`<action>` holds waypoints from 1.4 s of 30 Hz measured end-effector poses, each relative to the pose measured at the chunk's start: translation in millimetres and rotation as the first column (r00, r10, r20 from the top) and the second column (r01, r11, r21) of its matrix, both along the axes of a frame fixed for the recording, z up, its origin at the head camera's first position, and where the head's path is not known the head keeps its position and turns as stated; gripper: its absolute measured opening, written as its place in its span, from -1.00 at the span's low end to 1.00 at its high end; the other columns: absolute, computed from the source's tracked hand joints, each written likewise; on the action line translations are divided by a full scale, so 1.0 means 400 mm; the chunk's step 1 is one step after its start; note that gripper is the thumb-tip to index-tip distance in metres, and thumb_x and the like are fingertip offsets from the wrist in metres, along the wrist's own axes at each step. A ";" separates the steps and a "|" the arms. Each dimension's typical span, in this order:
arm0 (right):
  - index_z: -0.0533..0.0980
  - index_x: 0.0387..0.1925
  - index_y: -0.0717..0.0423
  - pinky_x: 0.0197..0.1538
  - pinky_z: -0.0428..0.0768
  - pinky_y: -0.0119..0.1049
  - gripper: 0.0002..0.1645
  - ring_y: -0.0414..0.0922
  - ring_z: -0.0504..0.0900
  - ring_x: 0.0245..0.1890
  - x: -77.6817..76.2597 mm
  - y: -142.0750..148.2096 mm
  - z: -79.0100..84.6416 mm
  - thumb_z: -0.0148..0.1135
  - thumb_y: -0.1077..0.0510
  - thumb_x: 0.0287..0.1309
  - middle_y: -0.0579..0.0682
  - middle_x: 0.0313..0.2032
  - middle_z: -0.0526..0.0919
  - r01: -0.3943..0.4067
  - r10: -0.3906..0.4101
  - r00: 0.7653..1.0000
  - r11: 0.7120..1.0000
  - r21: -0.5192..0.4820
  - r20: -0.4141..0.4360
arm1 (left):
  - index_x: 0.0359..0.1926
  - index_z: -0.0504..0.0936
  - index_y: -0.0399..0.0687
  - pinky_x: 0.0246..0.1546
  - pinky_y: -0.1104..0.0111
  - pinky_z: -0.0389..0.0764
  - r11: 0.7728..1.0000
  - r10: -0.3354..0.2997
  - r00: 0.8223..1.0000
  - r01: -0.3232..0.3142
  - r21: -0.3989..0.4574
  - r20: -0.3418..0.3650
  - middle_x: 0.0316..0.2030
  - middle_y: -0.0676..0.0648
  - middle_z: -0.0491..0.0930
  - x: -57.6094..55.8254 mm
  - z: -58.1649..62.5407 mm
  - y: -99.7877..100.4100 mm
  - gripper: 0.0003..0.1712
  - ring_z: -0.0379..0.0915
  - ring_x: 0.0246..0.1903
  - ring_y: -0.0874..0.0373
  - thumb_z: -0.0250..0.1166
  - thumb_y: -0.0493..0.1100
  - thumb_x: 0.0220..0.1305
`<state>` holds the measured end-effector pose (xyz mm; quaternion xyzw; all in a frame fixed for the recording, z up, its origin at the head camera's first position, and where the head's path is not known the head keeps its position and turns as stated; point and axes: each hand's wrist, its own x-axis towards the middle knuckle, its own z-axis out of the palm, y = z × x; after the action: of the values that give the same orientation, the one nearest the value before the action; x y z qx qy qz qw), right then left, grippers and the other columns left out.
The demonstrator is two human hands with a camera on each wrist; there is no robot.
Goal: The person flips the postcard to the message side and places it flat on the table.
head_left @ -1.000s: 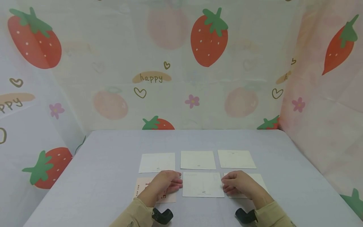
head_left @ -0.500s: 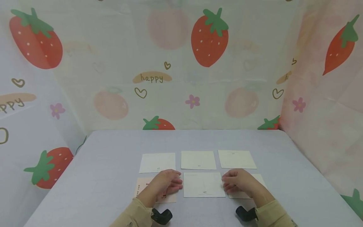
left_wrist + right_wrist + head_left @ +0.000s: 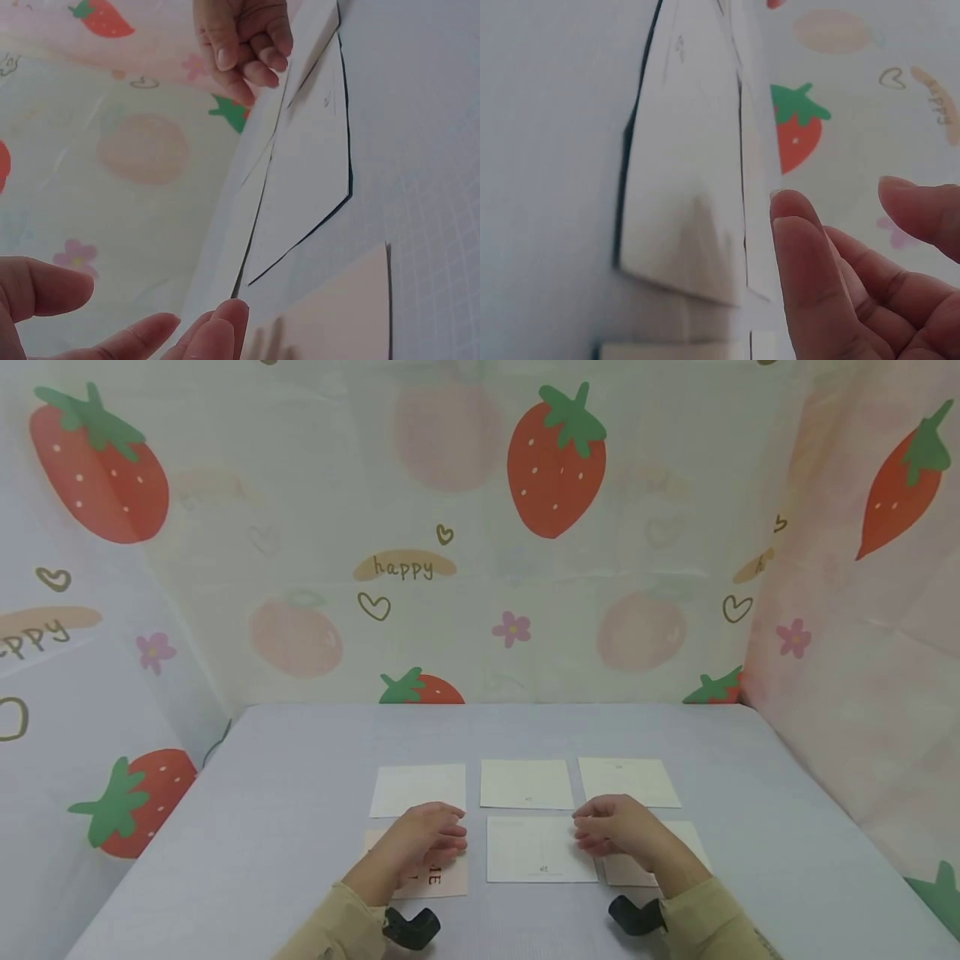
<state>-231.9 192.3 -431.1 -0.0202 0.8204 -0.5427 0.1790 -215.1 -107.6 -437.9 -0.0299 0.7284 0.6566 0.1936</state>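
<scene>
Two rows of cards lie flat on the white table. My left hand (image 3: 422, 842) hovers over the front left card (image 3: 452, 885), which is pinkish with red lettering and partly hidden. Its fingers are loosely bent and hold nothing. A cream card (image 3: 534, 850) lies front middle, between the hands. My right hand (image 3: 621, 832) hovers where that card meets the front right card (image 3: 632, 872), partly covering both. In the right wrist view, the right fingers (image 3: 810, 270) are apart from the thumb, with nothing between them. Thumb and fingers (image 3: 139, 337) also stand apart in the left wrist view.
Behind lie the back left card (image 3: 417, 789), back middle card (image 3: 525, 783) and back right card (image 3: 628, 782). Black angled pieces, one of them the left piece (image 3: 412, 929), jut from both sleeve cuffs. A strawberry-print curtain (image 3: 322, 510) encloses the table (image 3: 300, 752).
Both hands have lifted slightly and shifted left, uncovering more of the pink card's lettering. The right hand now overlaps the front middle card's right edge. The cards keep their layout.
</scene>
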 end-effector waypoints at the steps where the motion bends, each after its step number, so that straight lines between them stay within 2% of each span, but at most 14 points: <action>1: 0.49 -0.15 0.37 -0.27 0.63 -0.22 -0.68 -0.04 0.65 -0.34 -0.002 -0.005 0.001 0.16 0.18 0.15 0.11 -0.32 0.64 -0.007 0.007 1.000 1.000 -0.005 -0.004 | 0.11 0.39 -0.35 -0.26 0.38 0.61 1.000 -0.001 1.000 0.001 -0.011 -0.008 -0.13 -0.26 0.54 0.000 0.001 -0.004 -0.56 0.58 -0.24 0.10 0.02 -0.15 0.29; 8: 0.50 -0.16 0.36 -0.25 0.63 -0.23 -0.68 -0.06 0.65 -0.34 -0.015 -0.048 0.011 0.18 0.17 0.14 0.12 -0.31 0.63 -0.027 0.026 0.999 0.999 -0.024 -0.019 | 0.09 0.39 -0.38 -0.21 0.32 0.60 0.999 0.011 1.000 -0.012 -0.043 -0.020 -0.13 -0.26 0.54 0.005 0.003 -0.032 -0.57 0.57 -0.25 0.09 0.02 -0.17 0.30; 15: 0.49 -0.15 0.36 -0.24 0.63 -0.22 -0.68 -0.06 0.66 -0.34 -0.021 -0.089 0.019 0.18 0.18 0.13 0.13 -0.31 0.64 -0.070 0.068 0.997 0.997 -0.034 -0.031 | 0.08 0.40 -0.38 -0.22 0.31 0.60 0.999 0.033 0.999 -0.034 -0.040 -0.028 -0.13 -0.28 0.54 0.013 0.009 -0.057 -0.56 0.57 -0.25 0.07 0.02 -0.16 0.28; 21: 0.49 -0.13 0.37 -0.24 0.63 -0.23 -0.68 -0.06 0.66 -0.33 -0.025 -0.123 0.024 0.16 0.20 0.14 0.13 -0.31 0.64 -0.082 0.080 0.996 0.995 -0.061 -0.036 | 0.07 0.42 -0.36 -0.21 0.31 0.60 0.996 0.063 0.998 -0.063 -0.055 -0.006 -0.15 -0.24 0.56 0.024 0.017 -0.079 -0.56 0.57 -0.25 0.07 0.02 -0.13 0.28; 32: 0.46 -0.12 0.42 -0.23 0.63 -0.22 -0.64 -0.04 0.66 -0.33 -0.011 -0.190 -0.001 0.17 0.18 0.15 0.15 -0.31 0.64 -0.114 0.111 0.993 0.983 -0.146 -0.026 | 0.02 0.46 -0.35 -0.24 0.30 0.61 0.985 0.131 0.991 -0.131 -0.110 -0.008 -0.17 -0.22 0.58 0.046 0.027 -0.122 -0.61 0.58 -0.27 0.08 0.04 -0.17 0.27; 37: 0.48 -0.13 0.38 -0.24 0.63 -0.24 -0.67 -0.06 0.66 -0.33 -0.002 -0.225 -0.011 0.18 0.19 0.14 0.13 -0.32 0.65 -0.114 0.112 0.994 0.983 -0.142 -0.017 | 0.02 0.47 -0.34 -0.22 0.29 0.60 0.974 0.154 0.988 -0.156 -0.164 -0.026 -0.17 -0.20 0.58 0.055 0.029 -0.155 -0.61 0.57 -0.25 0.07 0.04 -0.16 0.26; 42: 0.51 -0.17 0.34 -0.25 0.63 -0.25 -0.71 -0.06 0.66 -0.33 0.009 -0.257 -0.017 0.18 0.19 0.14 0.09 -0.34 0.65 -0.105 0.105 0.994 0.986 -0.130 -0.009 | 0.01 0.47 -0.37 -0.21 0.28 0.60 0.967 0.204 0.978 -0.207 -0.151 -0.031 -0.18 -0.22 0.58 0.066 0.025 -0.195 -0.61 0.56 -0.23 0.06 0.06 -0.18 0.25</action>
<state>-228.3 89.5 -437.9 -0.0756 0.7813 -0.5847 0.2050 -188.5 -185.8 -428.0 -0.1150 0.7711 0.6154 0.1161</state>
